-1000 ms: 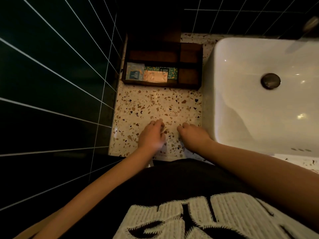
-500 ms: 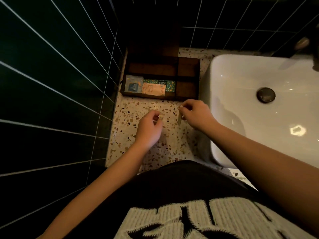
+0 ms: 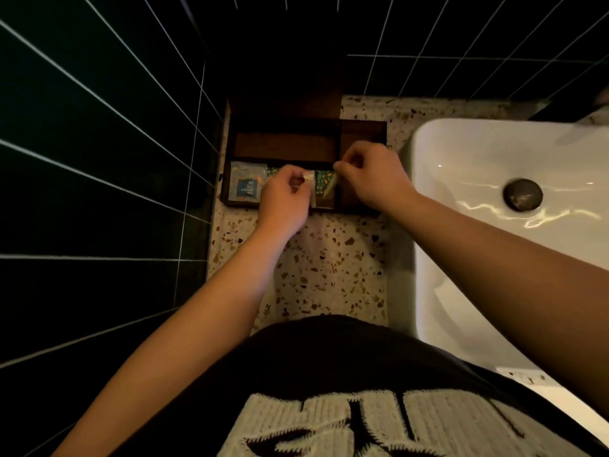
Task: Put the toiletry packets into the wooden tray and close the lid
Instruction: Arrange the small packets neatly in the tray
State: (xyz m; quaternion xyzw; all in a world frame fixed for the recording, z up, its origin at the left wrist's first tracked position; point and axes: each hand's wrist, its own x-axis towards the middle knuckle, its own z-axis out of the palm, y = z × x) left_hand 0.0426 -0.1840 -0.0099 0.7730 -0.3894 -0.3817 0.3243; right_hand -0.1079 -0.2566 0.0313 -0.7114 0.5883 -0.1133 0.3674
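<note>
Packets (image 3: 311, 189) lifted off table (image 3: 329, 258) — now over wooden tray (image 3: 362, 130); left hand (image 3: 285, 202), right hand (image 3: 372, 176) each pinching one; drop next.

- The counter (image 3: 329, 258) is speckled terrazzo stone, smooth with a dull sheen.
- The tray (image 3: 283, 145) is dark, matt wood.
- The packets (image 3: 245, 186) look like thin printed paper or film, faintly shiny.
- The sink (image 3: 494, 153) is glossy white ceramic; its drain plug (image 3: 522, 195) is dark metal.
- The wall tiles (image 3: 99, 159) are dark and glazed.
</note>
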